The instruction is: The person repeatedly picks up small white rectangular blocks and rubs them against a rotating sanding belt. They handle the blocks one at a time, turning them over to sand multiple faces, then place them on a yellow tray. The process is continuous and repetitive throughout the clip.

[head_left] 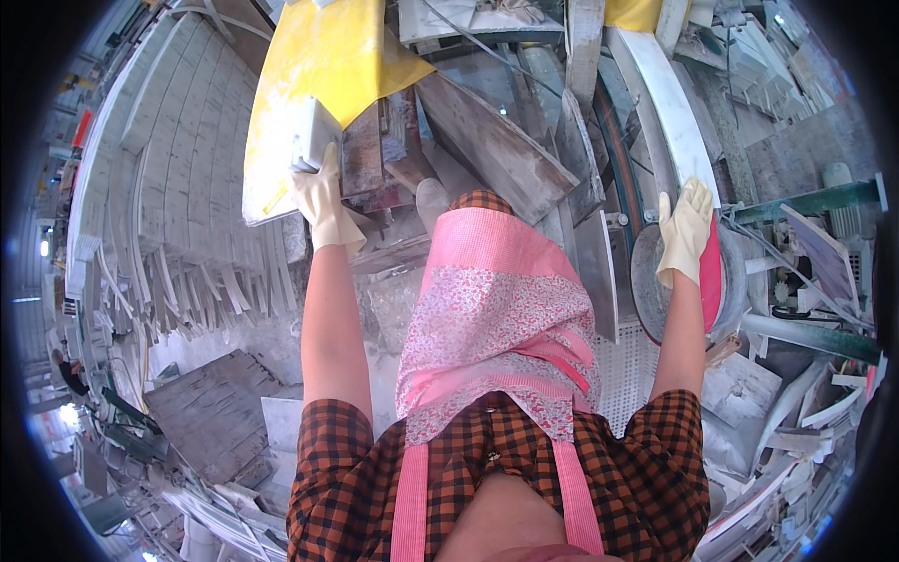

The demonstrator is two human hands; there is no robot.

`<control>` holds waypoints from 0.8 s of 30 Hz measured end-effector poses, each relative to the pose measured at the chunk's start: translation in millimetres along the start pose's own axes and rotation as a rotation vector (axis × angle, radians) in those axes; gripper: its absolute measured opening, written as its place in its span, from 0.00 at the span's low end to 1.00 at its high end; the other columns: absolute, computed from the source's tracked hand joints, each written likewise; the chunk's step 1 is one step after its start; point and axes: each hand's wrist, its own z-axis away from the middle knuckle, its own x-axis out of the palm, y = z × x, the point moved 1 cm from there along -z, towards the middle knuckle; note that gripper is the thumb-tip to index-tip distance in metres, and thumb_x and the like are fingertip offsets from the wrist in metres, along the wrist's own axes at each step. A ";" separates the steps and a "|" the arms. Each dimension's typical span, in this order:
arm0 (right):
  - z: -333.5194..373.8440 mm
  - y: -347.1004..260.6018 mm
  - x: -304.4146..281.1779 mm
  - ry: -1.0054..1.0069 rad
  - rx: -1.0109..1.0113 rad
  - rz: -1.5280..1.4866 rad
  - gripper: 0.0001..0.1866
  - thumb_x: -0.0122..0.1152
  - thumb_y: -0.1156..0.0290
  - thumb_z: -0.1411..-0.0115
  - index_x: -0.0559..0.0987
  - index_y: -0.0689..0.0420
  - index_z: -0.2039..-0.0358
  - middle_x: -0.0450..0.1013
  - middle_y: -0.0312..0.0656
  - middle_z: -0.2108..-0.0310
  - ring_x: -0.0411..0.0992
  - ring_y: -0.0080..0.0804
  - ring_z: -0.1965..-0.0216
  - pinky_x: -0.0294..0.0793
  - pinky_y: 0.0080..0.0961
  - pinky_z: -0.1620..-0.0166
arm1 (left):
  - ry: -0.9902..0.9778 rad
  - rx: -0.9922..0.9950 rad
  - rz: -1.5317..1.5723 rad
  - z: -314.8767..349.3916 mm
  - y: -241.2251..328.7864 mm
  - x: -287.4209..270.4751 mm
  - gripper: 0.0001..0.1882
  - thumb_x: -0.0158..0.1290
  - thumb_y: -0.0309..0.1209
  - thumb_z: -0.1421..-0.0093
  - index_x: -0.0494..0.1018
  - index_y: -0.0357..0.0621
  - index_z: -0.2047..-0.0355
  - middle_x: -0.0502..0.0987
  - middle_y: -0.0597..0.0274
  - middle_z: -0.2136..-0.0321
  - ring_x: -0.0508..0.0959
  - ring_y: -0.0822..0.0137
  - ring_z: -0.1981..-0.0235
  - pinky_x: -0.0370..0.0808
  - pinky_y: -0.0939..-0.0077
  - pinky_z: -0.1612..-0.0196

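My left hand (325, 203), in a cream rubber glove, grips the near end of a small stack of white stone pieces (316, 133). The stack sits on a surface draped with a yellow sheet (314, 56). My right hand (685, 228), gloved the same way, lies with fingers stretched out on the near end of a long white stone strip (672, 112). The thumb stands apart from the fingers. Just below that hand is a round grey wheel (646, 281) with a belt (611, 140) running away from it, and a pink-red piece (714, 272) beside it.
Tall stacks of long grey-white strips (192, 159) stand at the left. Between my hands lean dusty boards (496, 140). Green metal bars (810, 204) cross the right side. Broken slabs (211, 412) lie at the lower left, and a perforated white mat (629, 375) near the wheel.
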 end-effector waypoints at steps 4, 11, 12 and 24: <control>1.9 1.5 1.7 -0.004 0.006 -0.008 0.36 0.55 0.50 0.33 0.67 0.66 0.36 0.65 0.57 0.37 0.61 0.53 0.34 0.58 0.44 0.31 | 0.000 0.004 0.011 0.4 1.9 -0.2 0.41 0.71 0.45 0.50 0.70 0.24 0.46 0.76 0.35 0.49 0.76 0.45 0.48 0.70 0.57 0.41; 5.8 3.5 0.5 0.033 -0.004 -0.009 0.35 0.55 0.51 0.33 0.67 0.67 0.37 0.66 0.57 0.38 0.62 0.53 0.35 0.59 0.44 0.31 | 0.012 -0.029 -0.013 2.3 5.2 -0.6 0.40 0.71 0.45 0.50 0.71 0.24 0.47 0.77 0.36 0.50 0.77 0.46 0.49 0.70 0.58 0.42; 6.3 3.3 0.2 0.027 -0.007 0.000 0.35 0.56 0.51 0.33 0.68 0.67 0.38 0.66 0.56 0.38 0.62 0.52 0.36 0.59 0.44 0.32 | 0.016 -0.029 -0.023 2.5 5.3 -0.7 0.40 0.71 0.45 0.50 0.71 0.24 0.47 0.77 0.36 0.50 0.77 0.46 0.49 0.70 0.58 0.42; 12.0 2.7 -8.2 0.029 -0.010 -0.003 0.33 0.58 0.52 0.35 0.70 0.67 0.40 0.67 0.55 0.41 0.63 0.51 0.37 0.60 0.43 0.33 | 0.019 0.002 -0.004 3.4 6.5 -0.4 0.40 0.71 0.45 0.50 0.70 0.25 0.47 0.77 0.37 0.50 0.77 0.46 0.48 0.70 0.58 0.42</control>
